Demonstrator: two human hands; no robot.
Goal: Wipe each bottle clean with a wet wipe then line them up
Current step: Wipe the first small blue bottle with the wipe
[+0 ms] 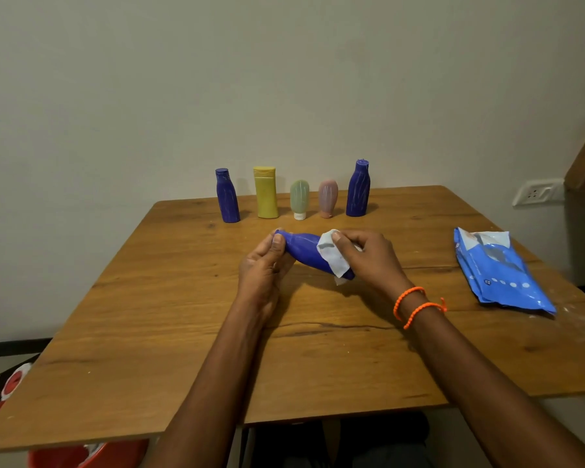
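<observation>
Left hand (267, 261) pinches the cap end of the smooth blue plastic bottle (304, 248); right hand (365, 255) clamps a white wet wipe (331, 256) around its base. Light, rigid, probably slippery wet, so grip the narrow neck.

Wooden table (183, 349) bears five upright bottles (266, 192) and a wipes pack (498, 270).

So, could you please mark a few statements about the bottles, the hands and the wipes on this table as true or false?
1. Five bottles stand upright at the far edge of the table. True.
2. The left hand holds the wet wipe. False: the right hand presses the wet wipe on the blue bottle.
3. The held blue bottle is upright. False: it lies sideways between both hands.
4. The wipes pack lies to the right. True.
</observation>
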